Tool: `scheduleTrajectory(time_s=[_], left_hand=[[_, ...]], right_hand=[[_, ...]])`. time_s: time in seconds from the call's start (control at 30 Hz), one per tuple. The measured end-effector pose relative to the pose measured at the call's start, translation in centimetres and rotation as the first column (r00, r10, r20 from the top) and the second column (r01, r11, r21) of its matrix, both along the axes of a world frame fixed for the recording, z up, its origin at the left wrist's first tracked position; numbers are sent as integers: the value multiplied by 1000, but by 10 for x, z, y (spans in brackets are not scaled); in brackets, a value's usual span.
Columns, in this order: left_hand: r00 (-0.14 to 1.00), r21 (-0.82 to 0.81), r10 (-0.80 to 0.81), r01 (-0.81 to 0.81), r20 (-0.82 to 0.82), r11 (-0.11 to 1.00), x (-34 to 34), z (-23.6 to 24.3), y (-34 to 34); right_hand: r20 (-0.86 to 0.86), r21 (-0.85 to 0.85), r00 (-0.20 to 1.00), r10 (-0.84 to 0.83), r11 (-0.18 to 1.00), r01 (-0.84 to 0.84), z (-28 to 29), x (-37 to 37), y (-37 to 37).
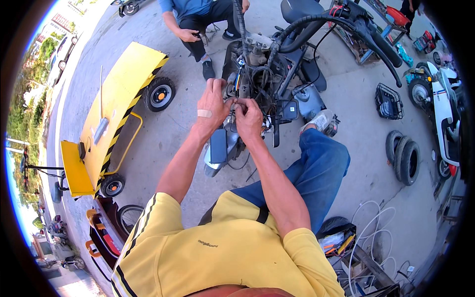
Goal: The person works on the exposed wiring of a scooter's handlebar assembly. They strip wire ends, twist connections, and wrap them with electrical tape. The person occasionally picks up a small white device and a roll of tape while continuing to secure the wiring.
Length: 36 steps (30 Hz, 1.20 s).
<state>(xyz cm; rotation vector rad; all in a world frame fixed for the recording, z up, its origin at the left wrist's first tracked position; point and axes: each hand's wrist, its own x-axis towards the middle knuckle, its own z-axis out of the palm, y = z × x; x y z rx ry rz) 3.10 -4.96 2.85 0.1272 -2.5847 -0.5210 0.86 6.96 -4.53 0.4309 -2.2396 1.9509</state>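
Note:
In front of me stands a partly stripped electric scooter [260, 57], its wiring and cables laid bare around the steering column. My left hand [212, 105], with a plaster near the wrist, is closed, its fingertips at the left side of the exposed wires [262, 76]. Close against it, my right hand [249, 119] is closed too, thumb and finger pinched together. The fingertips of both hands meet over a small part that is too hidden to name. Just below the hands, a dark blue-grey rectangular panel [218, 146] lies over the scooter's silver front mudguard [212, 167].
Left stands a yellow flat cart [115, 94] with black wheels. A person [195, 20] crouches beyond the scooter. Right are a black wire basket [389, 101], several tyres [409, 162] and a white scooter [444, 114]. A pale hose [376, 222] coils near tools lower right.

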Motion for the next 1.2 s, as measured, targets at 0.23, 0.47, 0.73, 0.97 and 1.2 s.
scheduleTrajectory(time_s=[0.23, 0.47, 0.73, 0.97, 1.2], left_hand=[[978, 77, 147, -137, -148, 988, 15, -35, 21], [972, 410, 154, -68, -179, 909, 5, -62, 25], [983, 772, 165, -166, 80, 614, -2, -52, 28], [993, 745, 75, -119, 93, 656, -6, -65, 21], [975, 956, -211, 3, 62, 293, -7, -73, 0]], right_hand=[[192, -124, 979, 65, 991, -41, 2, 4, 2], [359, -399, 911, 206, 916, -50, -4, 8, 0], [337, -208, 915, 220, 966, -156, -2, 12, 16], [107, 48, 993, 44, 998, -49, 27, 11, 39], [-5, 224, 988, 157, 963, -152, 44, -10, 37]])
